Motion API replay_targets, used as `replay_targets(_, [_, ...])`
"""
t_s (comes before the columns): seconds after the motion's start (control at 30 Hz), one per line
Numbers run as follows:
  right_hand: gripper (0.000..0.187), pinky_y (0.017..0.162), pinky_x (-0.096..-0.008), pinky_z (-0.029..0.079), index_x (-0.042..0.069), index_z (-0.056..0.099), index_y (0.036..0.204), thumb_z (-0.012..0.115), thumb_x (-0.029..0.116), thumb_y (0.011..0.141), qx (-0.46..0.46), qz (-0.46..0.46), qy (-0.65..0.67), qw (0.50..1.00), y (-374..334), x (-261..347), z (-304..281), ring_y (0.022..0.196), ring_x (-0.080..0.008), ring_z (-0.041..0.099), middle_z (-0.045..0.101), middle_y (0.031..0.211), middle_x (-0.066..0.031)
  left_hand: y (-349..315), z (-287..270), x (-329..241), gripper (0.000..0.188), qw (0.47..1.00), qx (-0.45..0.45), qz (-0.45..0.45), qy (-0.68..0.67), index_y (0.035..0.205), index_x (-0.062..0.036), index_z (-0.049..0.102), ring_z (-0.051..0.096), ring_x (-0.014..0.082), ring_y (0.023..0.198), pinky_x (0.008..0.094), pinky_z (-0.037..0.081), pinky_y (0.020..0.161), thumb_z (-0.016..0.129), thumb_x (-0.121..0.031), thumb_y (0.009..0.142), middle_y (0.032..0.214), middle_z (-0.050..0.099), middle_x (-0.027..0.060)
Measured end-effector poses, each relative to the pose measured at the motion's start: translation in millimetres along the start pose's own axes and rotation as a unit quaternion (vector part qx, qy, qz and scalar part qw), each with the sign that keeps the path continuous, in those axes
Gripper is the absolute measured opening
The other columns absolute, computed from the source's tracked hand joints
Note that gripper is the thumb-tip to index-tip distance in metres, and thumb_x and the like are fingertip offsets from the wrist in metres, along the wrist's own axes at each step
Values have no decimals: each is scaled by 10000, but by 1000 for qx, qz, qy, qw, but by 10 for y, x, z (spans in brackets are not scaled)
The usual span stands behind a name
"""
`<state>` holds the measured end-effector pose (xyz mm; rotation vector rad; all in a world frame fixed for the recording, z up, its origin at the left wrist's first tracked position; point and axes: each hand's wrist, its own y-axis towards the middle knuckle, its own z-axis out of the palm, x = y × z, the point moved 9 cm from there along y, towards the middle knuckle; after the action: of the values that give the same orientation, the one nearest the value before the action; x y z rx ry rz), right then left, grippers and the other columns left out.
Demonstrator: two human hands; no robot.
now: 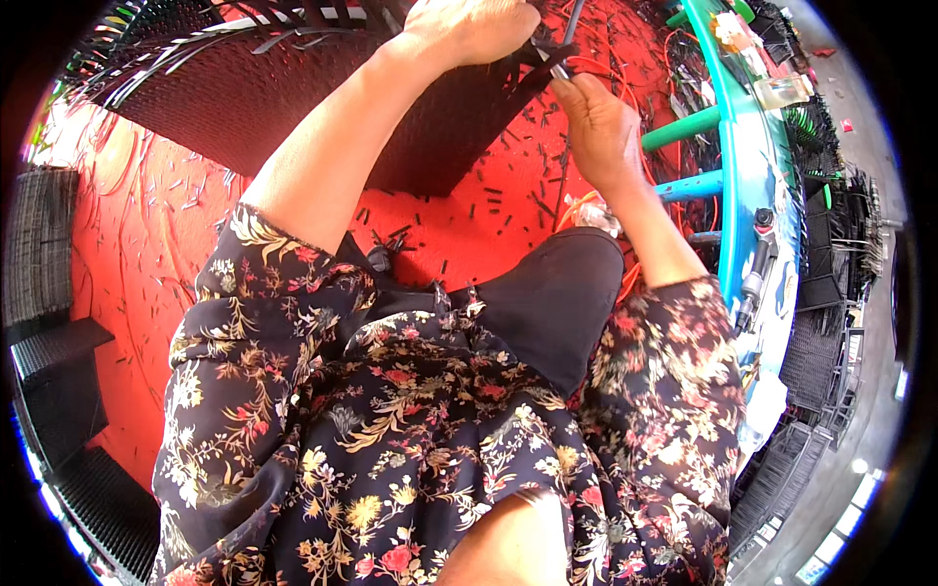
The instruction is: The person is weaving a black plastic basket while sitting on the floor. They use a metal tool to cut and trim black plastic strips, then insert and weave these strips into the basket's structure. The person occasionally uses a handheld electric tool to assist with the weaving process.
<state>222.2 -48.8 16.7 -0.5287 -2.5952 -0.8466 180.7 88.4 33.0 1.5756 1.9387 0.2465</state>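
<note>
On the red floor (503, 223), inward of its right edge, where a blue-green frame (723, 98) stands, a dark woven piece (420, 146) rests with 1 lower corner toward the wearer. At its upper right edge, the left hand (474, 29) is curled closed; what lies within it cannot be told. The right hand (601, 127) is clamped on a slim metal tool (558, 71), just beside the weave. For sound work, the left should brace the edge while the right applies short, steady pressure, the tool's tip angled away from the other hand.
</note>
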Motion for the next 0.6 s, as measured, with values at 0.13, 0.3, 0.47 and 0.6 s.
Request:
replay_targets(0.13, [295,484,-375,416,15,567,822,557,292,921,-53,127,142,980,-216,-339,253,487,-242,535,530,573,-152,54,92,-96,178,995,-1,67,78,839,17,533,639,331,747,435,519,625,480,-150,811,748,590,196])
replay_targets(0.3, [309,508,-344,411,7,574,816,553,293,931,-28,203,420,884,-351,-410,609,509,-176,474,524,575,-132,56,151,-76,156,984,10,84,156,789,32,518,633,305,676,410,522,596,499,-122,773,738,568,171])
replay_targets(0.47, [280,504,-405,427,41,557,787,567,292,910,-47,101,75,991,-238,-301,117,513,-317,541,535,592,-167,31,239,-203,181,964,38,164,206,819,32,540,634,295,675,381,524,582,502,-136,762,721,562,162])
replay_targets(0.6, [289,524,-456,433,43,549,775,568,303,900,8,39,-53,998,-111,-38,-103,621,-404,576,563,621,-192,10,66,-121,225,997,4,21,76,923,12,571,626,278,736,369,503,650,511,-130,759,787,609,141])
